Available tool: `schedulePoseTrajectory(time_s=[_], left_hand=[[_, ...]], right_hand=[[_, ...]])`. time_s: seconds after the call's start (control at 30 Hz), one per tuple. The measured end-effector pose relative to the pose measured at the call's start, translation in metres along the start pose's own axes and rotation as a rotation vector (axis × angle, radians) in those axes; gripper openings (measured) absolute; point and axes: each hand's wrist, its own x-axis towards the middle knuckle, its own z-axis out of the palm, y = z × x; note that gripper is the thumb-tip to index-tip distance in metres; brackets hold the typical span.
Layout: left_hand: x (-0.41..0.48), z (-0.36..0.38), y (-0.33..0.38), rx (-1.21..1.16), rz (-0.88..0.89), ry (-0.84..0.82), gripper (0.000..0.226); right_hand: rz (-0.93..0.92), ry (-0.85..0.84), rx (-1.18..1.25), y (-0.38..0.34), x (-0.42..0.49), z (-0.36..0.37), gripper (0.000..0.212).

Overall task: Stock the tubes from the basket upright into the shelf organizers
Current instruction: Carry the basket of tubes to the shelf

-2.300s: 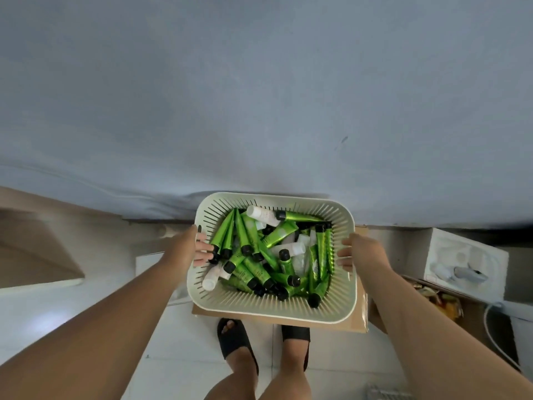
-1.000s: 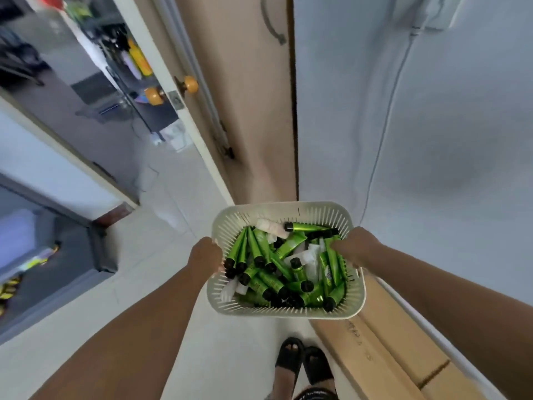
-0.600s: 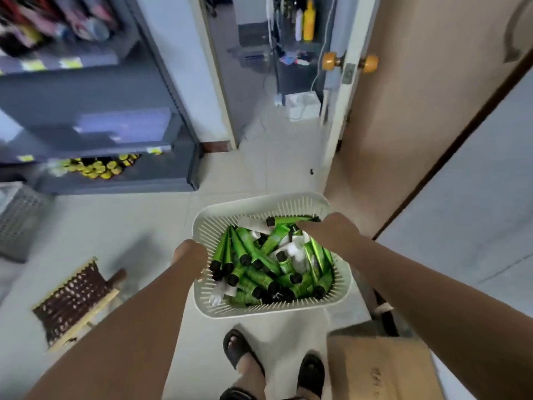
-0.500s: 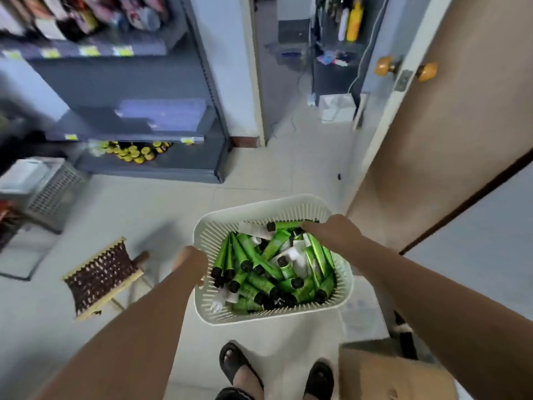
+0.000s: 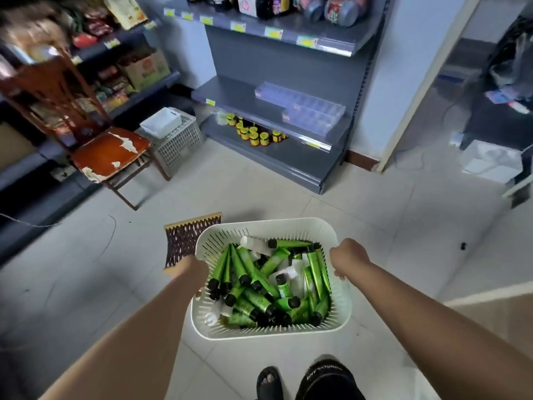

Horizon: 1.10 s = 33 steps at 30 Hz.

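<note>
Ahead of us stands a grey shelf (image 5: 230,93), and clear organizers (image 5: 305,109) lie on its middle board, well apart from the white basket (image 5: 268,223) we carry above the tiled floor (image 5: 375,220). The basket holds a loose heap of green tubes (image 5: 253,301) with black caps, lying flat and crossed among a few white ones. Our left hand (image 5: 193,269) grips the basket's left rim and our right hand (image 5: 347,259) its right rim, fingers (image 5: 339,276) curled round the edge.

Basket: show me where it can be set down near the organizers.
Bare middle shelf left of the organizers; open floor between basket and bottom shelf. Crowded: the jars on that shelf, and the corner by chair and crate.
</note>
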Motion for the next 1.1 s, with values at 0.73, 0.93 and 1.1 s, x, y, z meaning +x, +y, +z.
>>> schedulePoseTrajectory(time_s=[0.73, 0.93, 1.1], left_hand=[[0.26, -0.142, 0.135, -0.473, -0.303, 0.162, 0.025], [0.361, -0.181, 0.203, -0.56, -0.265, 0.075, 0.026], [0.442, -0.209, 0.256, -0.535, -0.244, 0.065, 0.034]], right_hand=[[-0.034, -0.164, 0.002, -0.378, 0.306, 0.003, 0.005], [0.039, -0.171, 0.104, -0.466, 0.376, -0.006, 0.013], [0.039, -0.162, 0.127, -0.52, 0.441, -0.011, 0.015]])
